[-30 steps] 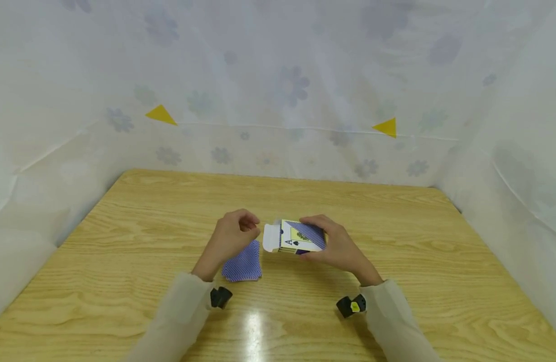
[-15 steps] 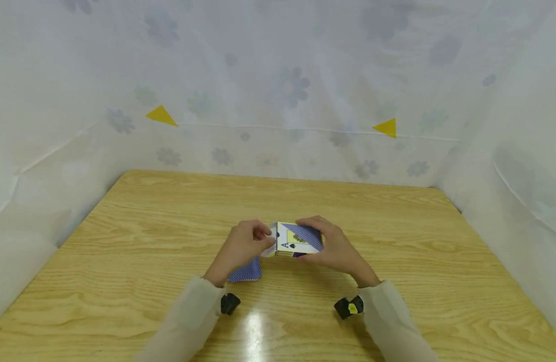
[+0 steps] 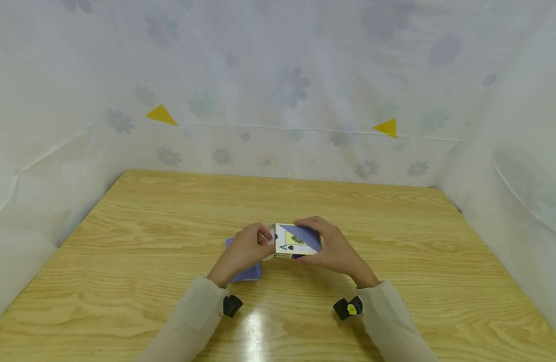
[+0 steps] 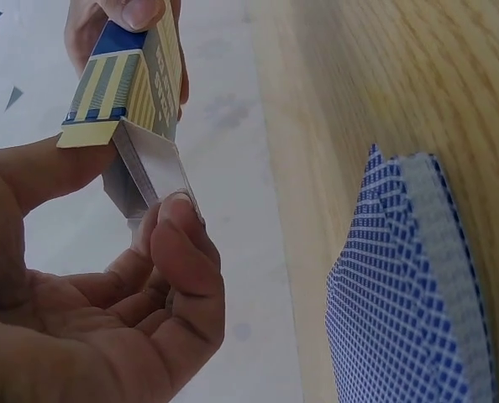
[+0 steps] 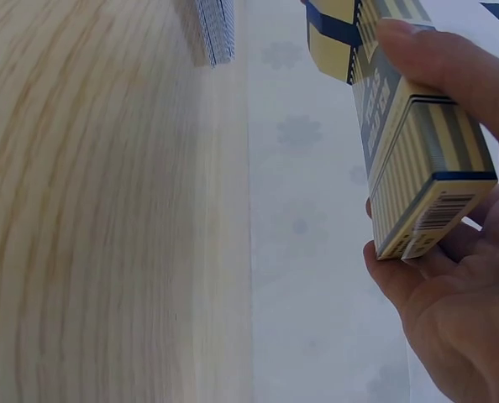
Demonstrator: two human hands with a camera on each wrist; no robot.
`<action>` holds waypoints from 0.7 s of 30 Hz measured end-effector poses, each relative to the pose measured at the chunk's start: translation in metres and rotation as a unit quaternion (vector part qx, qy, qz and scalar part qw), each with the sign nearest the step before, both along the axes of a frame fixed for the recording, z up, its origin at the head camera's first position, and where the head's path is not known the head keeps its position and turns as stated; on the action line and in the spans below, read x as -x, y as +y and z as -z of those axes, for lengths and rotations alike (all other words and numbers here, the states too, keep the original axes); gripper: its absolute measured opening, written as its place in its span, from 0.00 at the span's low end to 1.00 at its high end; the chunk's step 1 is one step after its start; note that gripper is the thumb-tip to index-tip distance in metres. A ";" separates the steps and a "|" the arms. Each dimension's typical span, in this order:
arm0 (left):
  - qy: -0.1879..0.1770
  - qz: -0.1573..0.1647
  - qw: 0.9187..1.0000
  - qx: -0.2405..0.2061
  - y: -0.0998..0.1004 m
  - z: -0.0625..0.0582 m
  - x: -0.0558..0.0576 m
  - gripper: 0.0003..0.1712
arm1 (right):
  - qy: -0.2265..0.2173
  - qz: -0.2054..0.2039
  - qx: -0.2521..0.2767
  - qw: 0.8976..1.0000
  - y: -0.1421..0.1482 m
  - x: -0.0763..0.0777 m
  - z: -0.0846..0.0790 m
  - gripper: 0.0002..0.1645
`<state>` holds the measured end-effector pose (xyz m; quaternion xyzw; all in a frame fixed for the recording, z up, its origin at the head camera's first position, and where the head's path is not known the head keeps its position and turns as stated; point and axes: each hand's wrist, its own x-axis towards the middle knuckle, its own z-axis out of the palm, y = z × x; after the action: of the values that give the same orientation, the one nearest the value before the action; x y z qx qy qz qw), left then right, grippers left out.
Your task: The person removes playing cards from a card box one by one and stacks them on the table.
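Note:
A playing card box (image 3: 298, 239) with an ace of spades on its face is held above the table, tilted. My right hand (image 3: 334, 249) grips its right end, thumb on one side and fingers on the other; the right wrist view shows the barcoded end (image 5: 443, 211). At the open left end, my left hand (image 3: 246, 251) has curled fingers on the white flap (image 4: 153, 159), with the thumb by the box mouth. Below the left hand lies a stack of blue-backed playing cards (image 3: 247, 273), partly hidden by it. Whether cards are inside the box cannot be seen.
The wooden table (image 3: 178, 211) runs back to a pale flowered curtain (image 3: 278, 85), which also hangs on both sides. Two yellow triangles (image 3: 162, 115) mark the curtain. Black wrist cameras (image 3: 232, 305) sit under both sleeves.
My left hand has moved right from beside the box onto its flap, covering more of the card stack. The box has shifted slightly left in my right hand.

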<state>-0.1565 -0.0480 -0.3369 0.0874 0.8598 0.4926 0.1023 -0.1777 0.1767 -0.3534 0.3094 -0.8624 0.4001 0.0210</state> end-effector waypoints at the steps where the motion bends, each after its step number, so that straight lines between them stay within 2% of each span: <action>1: -0.005 0.001 1.000 -0.002 0.000 0.000 0.000 0.10 | 0.000 0.000 0.000 1.000 0.000 0.000 0.000 0.44; 4: -0.009 0.004 1.000 -0.006 -0.002 -0.001 0.000 0.06 | 0.001 0.002 0.001 1.000 0.000 0.000 -0.001 0.44; 7: -0.013 0.005 1.000 -0.006 -0.004 -0.002 0.001 0.08 | 0.003 0.005 0.000 1.000 0.001 0.000 -0.002 0.44; 12: -0.022 -0.014 1.000 -0.009 -0.009 -0.003 0.003 0.08 | 0.003 0.014 -0.002 1.000 0.005 0.000 -0.003 0.44; 16: -0.034 -0.025 0.999 -0.028 -0.013 -0.003 0.004 0.08 | 0.007 0.016 -0.001 1.000 0.009 0.003 -0.003 0.44; 21: -0.044 -0.022 0.997 -0.064 -0.013 -0.002 0.006 0.09 | 0.015 0.018 -0.002 1.000 0.012 0.004 -0.002 0.43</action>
<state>-0.1629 -0.0613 -0.3346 0.0532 0.8229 0.5520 0.1236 -0.1819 0.1887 -0.3510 0.3003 -0.8683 0.3927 0.0406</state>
